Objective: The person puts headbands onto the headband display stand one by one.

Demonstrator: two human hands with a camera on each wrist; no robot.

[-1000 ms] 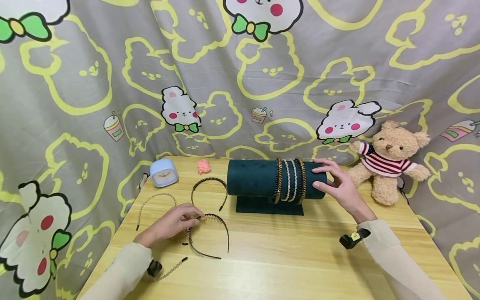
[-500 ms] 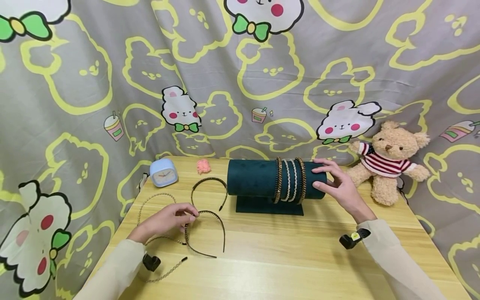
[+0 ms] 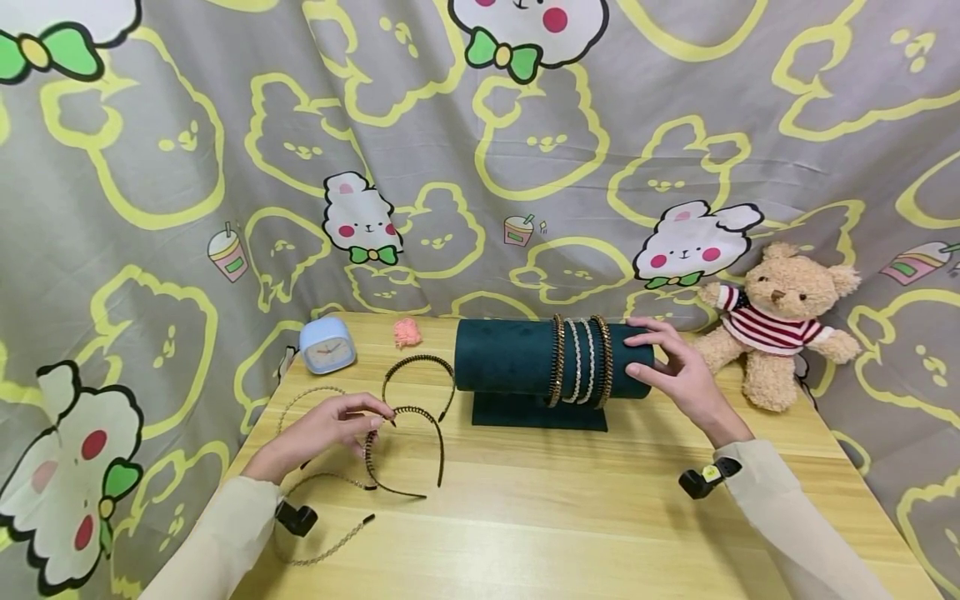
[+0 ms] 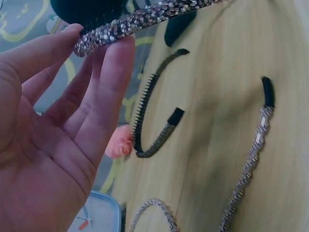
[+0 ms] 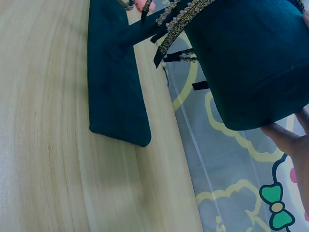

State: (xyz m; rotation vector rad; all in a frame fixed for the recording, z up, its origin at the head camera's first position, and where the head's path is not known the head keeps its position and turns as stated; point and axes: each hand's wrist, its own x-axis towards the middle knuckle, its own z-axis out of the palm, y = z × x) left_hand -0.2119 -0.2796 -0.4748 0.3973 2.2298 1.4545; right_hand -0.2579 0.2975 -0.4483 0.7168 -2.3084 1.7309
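Note:
In the head view my left hand pinches a dark headband between thumb and fingers, above the table. Up close in the left wrist view, that headband is covered in bronze sequins and has small comb teeth. My right hand holds the right end of a dark green velvet headband stand, fingertips on top and thumb on the front. Several headbands sit around the stand's roll, among them a gold one and a silvery one. In the right wrist view, fingers touch the roll's end.
A black headband lies behind the left hand. Two slim beaded headbands lie left, one near the front. A blue clock and a pink scrunchie stand at the back. A teddy bear sits at the right.
My left hand has moved slightly left and lifted, carrying the sequined headband up with it. The right hand and the stand have stayed put.

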